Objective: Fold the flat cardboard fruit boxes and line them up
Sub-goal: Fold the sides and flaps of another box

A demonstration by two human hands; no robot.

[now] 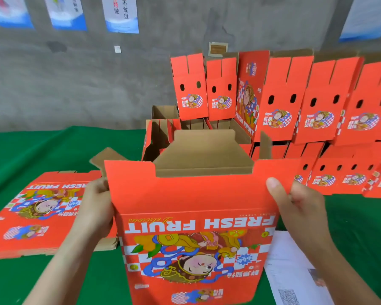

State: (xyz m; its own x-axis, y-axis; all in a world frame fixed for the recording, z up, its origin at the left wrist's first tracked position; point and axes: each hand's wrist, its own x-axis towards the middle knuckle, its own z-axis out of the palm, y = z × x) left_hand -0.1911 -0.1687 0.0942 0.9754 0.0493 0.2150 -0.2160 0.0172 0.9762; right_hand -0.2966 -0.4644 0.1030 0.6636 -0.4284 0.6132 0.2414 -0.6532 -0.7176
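I hold a red "FRESH FRUIT" cardboard box upside down in front of me, its brown bottom flaps standing open at the top. My left hand grips its left edge near a brown side flap. On the right edge my right hand grips the box, with the thumb lying on the red front panel. A stack of flat boxes lies on the green table to the left. Folded boxes stand in rows at the back right, stacked in two tiers.
A white sheet of paper with a QR code lies on the table at the lower right. Behind the table rises a grey concrete wall with posters. Open green cloth shows at the left, behind the flat stack.
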